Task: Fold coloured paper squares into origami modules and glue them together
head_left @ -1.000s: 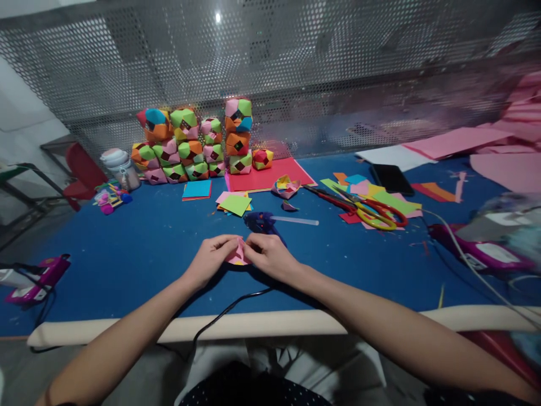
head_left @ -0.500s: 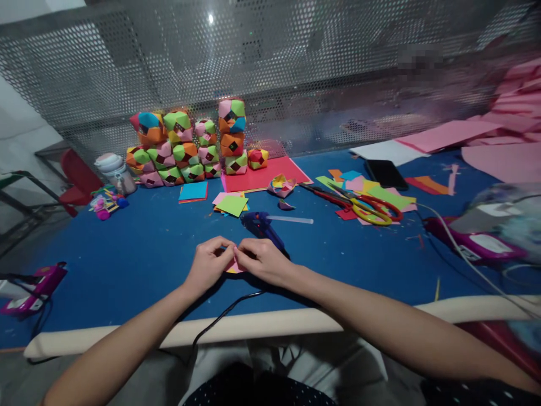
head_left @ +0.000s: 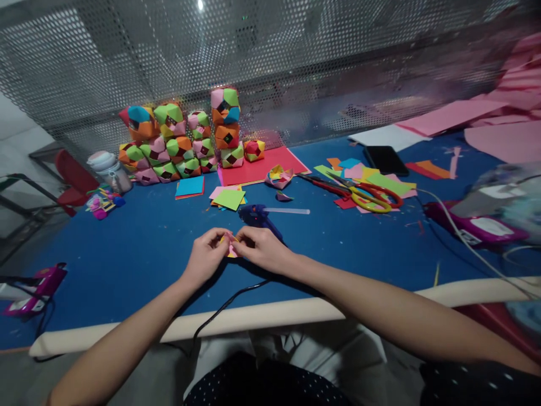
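Between my fingers is a small pink and yellow folded paper piece [head_left: 231, 251], partly covered by both hands. My left hand [head_left: 207, 252] pinches its left side, and my right hand [head_left: 262, 248] pinches its right side; the fingertips nearly meet. Just beyond my right hand lies a blue glue gun [head_left: 253, 214] with a clear glue stick [head_left: 287, 211] sticking out to the right. Past it sit a half-made folded paper ball [head_left: 279, 176] and a small dark folded scrap [head_left: 283, 197]. A pile of coloured paper squares [head_left: 229, 198] lies ahead of my hands.
Stacked folded paper balls [head_left: 177, 149] stand at the back left, near a lidded jar [head_left: 109, 171]. Scissors [head_left: 372, 202] rest on paper scraps to the right, by a black phone [head_left: 385, 160]. A black cord [head_left: 230, 301] crosses the padded table edge [head_left: 270, 316].
My fingers have shifted on the paper piece, and more of its pink and yellow surface shows. The camera view has tilted slightly; the things on the table look unmoved.
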### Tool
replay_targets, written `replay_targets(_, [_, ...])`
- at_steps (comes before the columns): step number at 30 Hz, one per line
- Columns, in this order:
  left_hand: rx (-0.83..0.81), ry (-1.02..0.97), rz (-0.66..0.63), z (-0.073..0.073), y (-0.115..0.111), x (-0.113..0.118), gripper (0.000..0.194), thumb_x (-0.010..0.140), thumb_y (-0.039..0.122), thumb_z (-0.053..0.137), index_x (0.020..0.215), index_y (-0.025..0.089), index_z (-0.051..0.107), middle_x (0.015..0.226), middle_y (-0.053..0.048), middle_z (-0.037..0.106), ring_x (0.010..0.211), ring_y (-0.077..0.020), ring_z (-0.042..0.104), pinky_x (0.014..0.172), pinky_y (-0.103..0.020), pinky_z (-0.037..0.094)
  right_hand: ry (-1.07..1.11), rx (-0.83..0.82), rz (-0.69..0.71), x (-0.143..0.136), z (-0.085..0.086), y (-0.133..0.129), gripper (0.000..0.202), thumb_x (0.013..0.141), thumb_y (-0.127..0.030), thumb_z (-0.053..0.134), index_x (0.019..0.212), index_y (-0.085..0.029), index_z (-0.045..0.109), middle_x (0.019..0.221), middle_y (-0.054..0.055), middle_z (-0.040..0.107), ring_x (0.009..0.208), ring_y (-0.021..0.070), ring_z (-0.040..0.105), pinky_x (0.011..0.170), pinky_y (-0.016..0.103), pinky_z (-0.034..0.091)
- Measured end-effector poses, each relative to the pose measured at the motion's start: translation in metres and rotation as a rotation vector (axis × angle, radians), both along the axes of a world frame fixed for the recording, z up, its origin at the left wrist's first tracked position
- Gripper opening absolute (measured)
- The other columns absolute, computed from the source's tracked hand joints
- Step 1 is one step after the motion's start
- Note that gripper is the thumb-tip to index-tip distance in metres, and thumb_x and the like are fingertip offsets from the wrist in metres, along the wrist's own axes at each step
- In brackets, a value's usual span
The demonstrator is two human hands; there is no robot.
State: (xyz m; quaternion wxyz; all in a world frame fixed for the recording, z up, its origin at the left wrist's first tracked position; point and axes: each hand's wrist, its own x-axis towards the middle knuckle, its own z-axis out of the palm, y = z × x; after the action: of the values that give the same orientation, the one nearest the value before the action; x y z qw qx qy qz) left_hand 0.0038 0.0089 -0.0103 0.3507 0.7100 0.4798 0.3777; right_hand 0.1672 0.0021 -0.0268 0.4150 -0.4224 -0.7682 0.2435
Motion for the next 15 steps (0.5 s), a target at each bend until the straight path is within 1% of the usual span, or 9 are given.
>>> replay_targets(2, [0.017,-0.003,0.049,-0.0015,0.0024,-0.0011,0.024,0.079,0.034,0.054,0.088,0.014,0.064,0.078,-0.003,0.065,0.065,-0.0121,0.056,0.059,-0.022,0.045,-0.006,-0.012,-0.003,-0.0003,0.0014,-0.0006,0.021,0.085,-0.031,0.051,0.07,-0.016,0.055,0.062,-0.001,0.054,0.055,0.0088,0.045,0.052,0.021,0.032])
replay_targets(4, [0.034,0.01,0.072,-0.0024,0.0037,-0.0018,0.024,0.078,0.034,0.055,0.089,0.015,0.064,0.076,-0.002,0.064,0.063,-0.0116,0.055,0.058,-0.022,0.044,-0.024,0.005,-0.026,-0.0004,0.0005,0.0,0.023,0.085,-0.031,0.05,0.068,-0.016,0.055,0.061,-0.002,0.053,0.054,0.0087,0.044,0.051,0.021,0.032])
replay_targets(8, [0.046,0.028,0.013,-0.0052,0.0039,-0.0025,0.023,0.078,0.034,0.055,0.089,0.015,0.063,0.08,-0.002,0.065,0.065,-0.0111,0.055,0.059,-0.021,0.044,-0.081,0.079,-0.064,0.0001,-0.0047,0.0029,0.021,0.084,-0.022,0.049,0.064,-0.016,0.052,0.059,-0.001,0.053,0.054,0.0085,0.044,0.052,0.02,0.031])
replay_targets(11, [0.051,0.036,-0.01,-0.0058,0.0036,-0.0021,0.024,0.079,0.035,0.054,0.089,0.015,0.062,0.08,-0.002,0.064,0.066,-0.0115,0.056,0.06,-0.022,0.045,-0.112,0.095,-0.07,0.0005,-0.0062,0.004,0.022,0.085,-0.023,0.048,0.065,-0.015,0.053,0.059,0.0,0.053,0.054,0.0089,0.045,0.053,0.021,0.032])
replay_targets(13, [0.024,0.029,-0.024,-0.0032,0.0029,-0.0016,0.026,0.078,0.036,0.055,0.091,0.015,0.061,0.08,-0.003,0.065,0.066,-0.0123,0.058,0.061,-0.023,0.046,-0.139,0.107,-0.064,0.0017,-0.0041,0.004,0.022,0.087,-0.023,0.048,0.067,-0.015,0.055,0.063,0.001,0.056,0.057,0.0097,0.048,0.056,0.021,0.033])
replay_targets(15, [-0.015,-0.007,-0.063,0.0013,0.002,-0.0017,0.028,0.077,0.036,0.057,0.095,0.015,0.06,0.086,-0.004,0.065,0.072,-0.0142,0.061,0.065,-0.025,0.049,-0.16,0.122,-0.052,0.0049,0.0003,0.003,0.019,0.087,-0.021,0.048,0.072,-0.015,0.057,0.068,0.003,0.059,0.063,0.0108,0.051,0.06,0.022,0.035])
